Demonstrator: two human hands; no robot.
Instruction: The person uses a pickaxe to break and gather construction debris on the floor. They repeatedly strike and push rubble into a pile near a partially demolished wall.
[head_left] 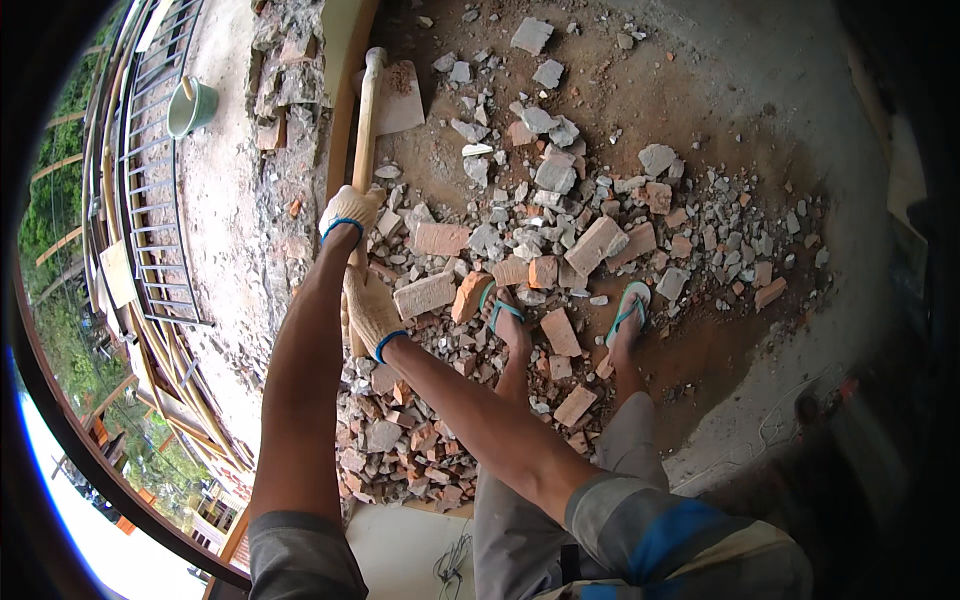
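Both my hands wear cream knitted gloves with blue cuffs. They grip the wooden handle of a long tool that looks like a hoe point(367, 125). My left hand point(352, 210) is closed around the handle farther up, and my right hand point(370, 308) closes on it just below. At the far end, a flat pale blade point(399, 102) with soil on it lies over the dirt beside the broken wall edge. Right of my hands spreads a heap of bricks and rubble point(425, 293), with a reddish brick point(441, 239) nearby.
My sandalled feet point(508, 312) stand among loose bricks. At left runs a broken masonry wall point(285, 130), then a pale ledge with a green bucket point(192, 108) and a black metal railing point(158, 210). A thin cable point(453, 562) lies on the floor near my legs.
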